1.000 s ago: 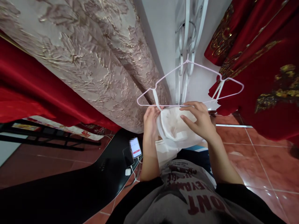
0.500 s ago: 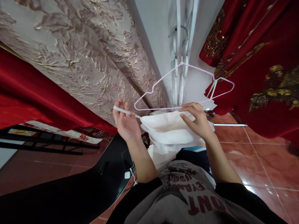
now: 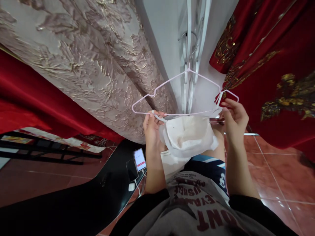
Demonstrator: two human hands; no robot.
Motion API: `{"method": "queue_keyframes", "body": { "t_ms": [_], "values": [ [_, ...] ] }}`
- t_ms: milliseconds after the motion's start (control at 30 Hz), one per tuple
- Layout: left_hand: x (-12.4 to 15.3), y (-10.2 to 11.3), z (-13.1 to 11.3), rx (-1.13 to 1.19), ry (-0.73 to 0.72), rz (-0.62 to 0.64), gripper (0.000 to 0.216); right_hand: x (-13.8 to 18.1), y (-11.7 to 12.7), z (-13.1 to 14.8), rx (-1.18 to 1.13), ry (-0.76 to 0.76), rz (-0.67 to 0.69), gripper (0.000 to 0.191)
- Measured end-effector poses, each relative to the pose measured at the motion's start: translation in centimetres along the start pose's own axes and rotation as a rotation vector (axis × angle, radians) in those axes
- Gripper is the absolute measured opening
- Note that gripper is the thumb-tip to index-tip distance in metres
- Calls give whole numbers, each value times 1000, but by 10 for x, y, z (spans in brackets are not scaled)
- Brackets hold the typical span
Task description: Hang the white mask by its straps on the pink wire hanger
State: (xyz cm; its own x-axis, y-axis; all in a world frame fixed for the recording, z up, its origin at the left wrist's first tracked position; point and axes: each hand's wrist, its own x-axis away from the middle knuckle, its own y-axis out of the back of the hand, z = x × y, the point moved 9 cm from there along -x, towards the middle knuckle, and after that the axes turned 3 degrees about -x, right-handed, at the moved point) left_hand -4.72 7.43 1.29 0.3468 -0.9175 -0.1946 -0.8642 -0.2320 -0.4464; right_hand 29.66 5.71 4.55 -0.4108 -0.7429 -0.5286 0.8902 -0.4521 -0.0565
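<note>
A pale pink wire hanger (image 3: 172,78) hangs by its hook from a white rack. Below its lower bar is a sheer white garment (image 3: 189,134) with thin straps. My left hand (image 3: 152,129) is closed on one white strap (image 3: 159,117), close to the bar's left part. On the right, another white strap (image 3: 219,100) is looped over the hanger's shoulder. My right hand (image 3: 235,114) is beside that strap, thumb and fingers pinched at the garment's upper right edge; the exact grip is partly hidden.
Textured pinkish cloth (image 3: 105,65) hangs at left, with red satin (image 3: 44,98) beyond it. Red gold-trimmed cloth (image 3: 270,65) hangs at right. A lit phone (image 3: 140,160) and white charger (image 3: 131,186) rest on a black surface (image 3: 73,200). The white rack (image 3: 189,19) stands behind.
My left hand moved right with the strap, up to the hanger's bar. My right hand shifted right to the garment's other side. The hanger swung slightly left. A phone screen came into view.
</note>
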Motion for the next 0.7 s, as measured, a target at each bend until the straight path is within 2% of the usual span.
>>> {"method": "queue_keyframes", "body": {
  "t_ms": [100,167,300,467,533,600,667,700],
  "values": [
    [-4,3,4,36,1,-15,44,-18,-18,-7,-12,-152,234,14],
    [-5,5,4,36,-3,-30,44,-25,-28,4,-40,-128,270,12],
    [-6,3,3,-14,7,-11,44,-42,-15,25,-112,48,30,18],
    [-6,6,-2,-21,9,-11,42,-48,22,15,-108,220,-119,60],
    [-5,6,-1,-23,18,-8,41,-33,47,15,-100,326,-300,50],
    [-4,4,4,-14,43,9,39,-8,61,23,-72,426,-447,25],
    [-2,1,11,8,69,23,38,12,53,34,-27,457,-425,10],
    [0,-1,14,21,83,31,37,18,40,39,-8,446,-335,9]
  ]
}}
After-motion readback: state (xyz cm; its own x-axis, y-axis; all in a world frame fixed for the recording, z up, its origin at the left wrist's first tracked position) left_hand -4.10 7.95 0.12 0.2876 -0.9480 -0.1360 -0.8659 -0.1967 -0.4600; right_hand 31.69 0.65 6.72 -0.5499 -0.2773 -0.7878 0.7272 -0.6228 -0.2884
